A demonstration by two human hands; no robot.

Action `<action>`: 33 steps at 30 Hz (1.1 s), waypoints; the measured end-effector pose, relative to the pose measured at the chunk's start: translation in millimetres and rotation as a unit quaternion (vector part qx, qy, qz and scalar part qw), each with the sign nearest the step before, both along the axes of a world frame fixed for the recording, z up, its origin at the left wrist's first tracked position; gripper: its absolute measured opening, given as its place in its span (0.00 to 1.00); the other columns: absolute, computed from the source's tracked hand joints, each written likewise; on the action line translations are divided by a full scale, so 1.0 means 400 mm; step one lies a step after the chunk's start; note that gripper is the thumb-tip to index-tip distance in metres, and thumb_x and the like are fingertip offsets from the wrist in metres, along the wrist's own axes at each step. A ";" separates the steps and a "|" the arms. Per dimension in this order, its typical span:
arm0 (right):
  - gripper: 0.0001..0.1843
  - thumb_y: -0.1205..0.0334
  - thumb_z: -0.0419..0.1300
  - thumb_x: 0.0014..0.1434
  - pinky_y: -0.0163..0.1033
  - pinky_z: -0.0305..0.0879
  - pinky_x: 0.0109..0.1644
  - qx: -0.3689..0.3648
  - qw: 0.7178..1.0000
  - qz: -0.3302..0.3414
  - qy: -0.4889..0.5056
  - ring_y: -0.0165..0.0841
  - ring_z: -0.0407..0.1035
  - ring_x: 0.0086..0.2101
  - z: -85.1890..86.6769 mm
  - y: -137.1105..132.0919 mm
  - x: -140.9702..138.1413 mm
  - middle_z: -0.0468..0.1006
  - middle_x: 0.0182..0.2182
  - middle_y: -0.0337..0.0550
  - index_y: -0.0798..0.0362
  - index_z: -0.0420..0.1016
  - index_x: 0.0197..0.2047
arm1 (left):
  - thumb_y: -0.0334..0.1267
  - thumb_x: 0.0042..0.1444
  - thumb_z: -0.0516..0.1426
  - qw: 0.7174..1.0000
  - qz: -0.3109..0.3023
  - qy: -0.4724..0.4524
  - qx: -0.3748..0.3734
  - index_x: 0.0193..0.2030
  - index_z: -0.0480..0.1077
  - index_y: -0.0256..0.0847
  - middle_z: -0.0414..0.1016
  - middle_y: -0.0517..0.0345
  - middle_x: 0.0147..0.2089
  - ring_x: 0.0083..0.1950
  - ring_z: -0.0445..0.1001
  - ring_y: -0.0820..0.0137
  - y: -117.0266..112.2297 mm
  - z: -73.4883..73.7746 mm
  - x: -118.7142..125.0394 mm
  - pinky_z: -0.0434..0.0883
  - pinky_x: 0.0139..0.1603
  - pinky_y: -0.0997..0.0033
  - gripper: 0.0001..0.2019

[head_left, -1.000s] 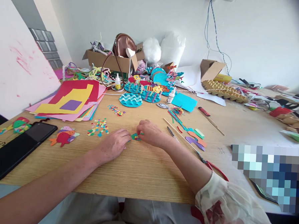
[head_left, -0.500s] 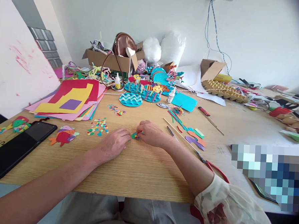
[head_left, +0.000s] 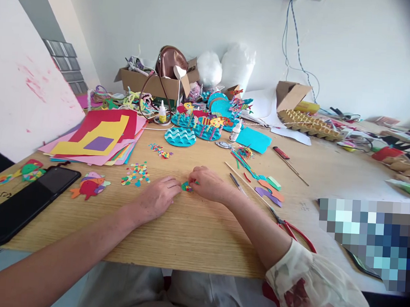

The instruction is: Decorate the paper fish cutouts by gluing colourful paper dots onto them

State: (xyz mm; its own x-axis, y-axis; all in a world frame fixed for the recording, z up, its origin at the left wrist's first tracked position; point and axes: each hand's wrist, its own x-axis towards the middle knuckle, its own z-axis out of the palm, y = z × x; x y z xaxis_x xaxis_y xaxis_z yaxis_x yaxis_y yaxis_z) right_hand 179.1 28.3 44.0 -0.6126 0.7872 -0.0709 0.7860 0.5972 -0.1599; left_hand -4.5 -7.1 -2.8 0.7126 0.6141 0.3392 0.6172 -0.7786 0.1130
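Wood-grain counter [head_left: 173,243] was cluttered along its back edge. Green paper piece [head_left: 185,187] sat well back from the front edge, between left hand [head_left: 159,197] and right hand [head_left: 207,183]; couldn't tell either grip's state. Clean work likely needed left steadying, right pressing lightly.

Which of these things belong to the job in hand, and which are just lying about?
Likely in the job:
small green paper piece between left hand and right hand
loose paper dots

Probably just lying about:
black phone
brown bag
egg tray
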 end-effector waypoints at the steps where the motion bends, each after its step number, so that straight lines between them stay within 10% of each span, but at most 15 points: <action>1: 0.12 0.69 0.51 0.53 0.33 0.56 0.38 0.000 1.000 -0.002 -0.001 0.33 0.66 0.37 -0.001 0.001 0.000 0.75 0.35 0.47 0.56 0.76 0.34 | 0.20 0.46 0.52 1.000 -0.001 0.005 -0.003 0.40 0.66 0.34 0.70 0.51 0.43 0.48 0.65 0.64 0.000 0.000 0.000 0.67 0.50 0.63 0.14; 13: 0.10 0.70 0.52 0.53 0.33 0.56 0.39 0.006 1.000 -0.016 0.018 0.32 0.65 0.37 0.007 -0.002 0.006 0.74 0.34 0.46 0.56 0.75 0.33 | 0.22 0.49 0.51 1.000 0.002 0.013 -0.006 0.40 0.67 0.35 0.71 0.50 0.42 0.48 0.67 0.63 -0.001 -0.003 0.000 0.67 0.50 0.61 0.12; 24: 0.07 0.71 0.51 0.55 0.33 0.58 0.38 0.090 0.964 -0.070 0.242 0.30 0.64 0.35 0.045 -0.106 0.074 0.71 0.33 0.43 0.54 0.69 0.31 | 0.25 0.54 0.46 0.983 0.056 -0.166 -0.058 0.39 0.68 0.36 0.74 0.53 0.40 0.44 0.71 0.69 0.013 0.010 -0.010 0.69 0.46 0.66 0.12; 30: 0.11 0.65 0.48 0.59 0.34 0.58 0.34 0.098 0.948 -0.091 0.290 0.29 0.63 0.29 0.028 -0.161 0.121 0.69 0.28 0.41 0.53 0.64 0.26 | 0.29 0.56 0.46 0.964 0.116 -0.229 -0.063 0.37 0.67 0.38 0.73 0.56 0.36 0.39 0.71 0.70 -0.031 0.090 -0.012 0.69 0.41 0.70 0.09; 33: 0.10 0.65 0.48 0.59 0.34 0.58 0.33 0.103 0.948 -0.093 0.286 0.29 0.63 0.29 0.002 -0.167 0.129 0.69 0.27 0.41 0.52 0.63 0.27 | 0.28 0.58 0.46 0.975 0.015 -0.217 -0.042 0.41 0.65 0.40 0.72 0.56 0.39 0.42 0.70 0.71 -0.125 0.154 0.019 0.67 0.44 0.71 0.10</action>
State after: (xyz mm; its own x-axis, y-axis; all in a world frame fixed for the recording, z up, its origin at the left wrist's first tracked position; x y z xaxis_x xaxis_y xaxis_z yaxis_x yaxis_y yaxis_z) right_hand 230.5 -38.6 44.8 -0.3537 0.8461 0.3988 0.7006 0.5221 -0.4864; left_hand 3.0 -57.2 58.6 0.4948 0.6708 0.5524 0.5196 -0.7379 0.4307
